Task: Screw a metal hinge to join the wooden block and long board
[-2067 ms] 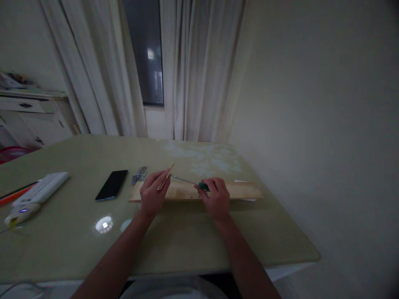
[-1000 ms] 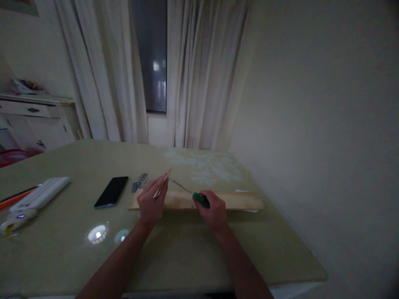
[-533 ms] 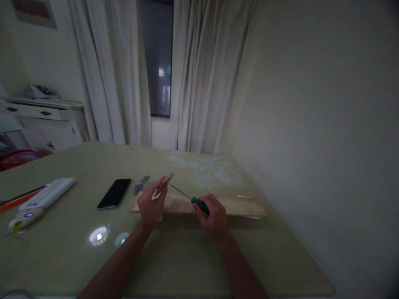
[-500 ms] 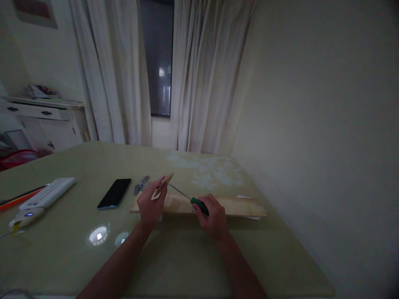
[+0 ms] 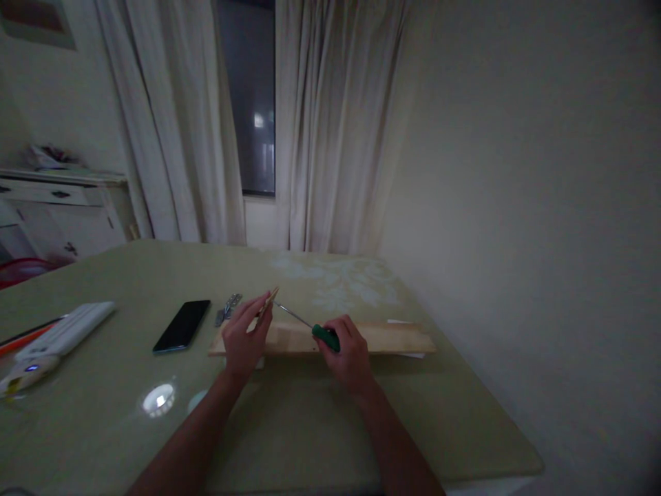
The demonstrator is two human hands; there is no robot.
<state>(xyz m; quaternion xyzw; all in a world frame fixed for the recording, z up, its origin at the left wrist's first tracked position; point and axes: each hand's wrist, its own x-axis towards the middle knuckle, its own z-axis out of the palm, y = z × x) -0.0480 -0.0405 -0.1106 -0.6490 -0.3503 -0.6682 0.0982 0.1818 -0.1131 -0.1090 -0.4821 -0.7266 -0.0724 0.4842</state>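
My left hand (image 5: 244, 339) is closed on a small thin wooden piece (image 5: 268, 302), tilted up between thumb and fingers. In my right hand (image 5: 347, 353) is a screwdriver (image 5: 326, 337) with a green handle. Its metal shaft points up and left, and the tip meets the wooden piece or lies very close to it; I cannot tell which. Both hands are above a long light wooden board (image 5: 382, 339) lying across the table. Just beyond my left hand lie small metal parts (image 5: 228, 310), perhaps hinges, too small to make out.
On the pale green table (image 5: 289, 441), a black phone (image 5: 182, 326) lies left of the board. Farther left are a white power strip (image 5: 67, 332) and an orange and black tool (image 5: 28, 336). White paper (image 5: 413, 355) sticks out under the board. A wall (image 5: 527, 227) borders the right side.
The view has swung slightly to the right, so everything sits a little farther left. The wooden piece has turned more edge-on in my left hand. Both hands keep their holds.
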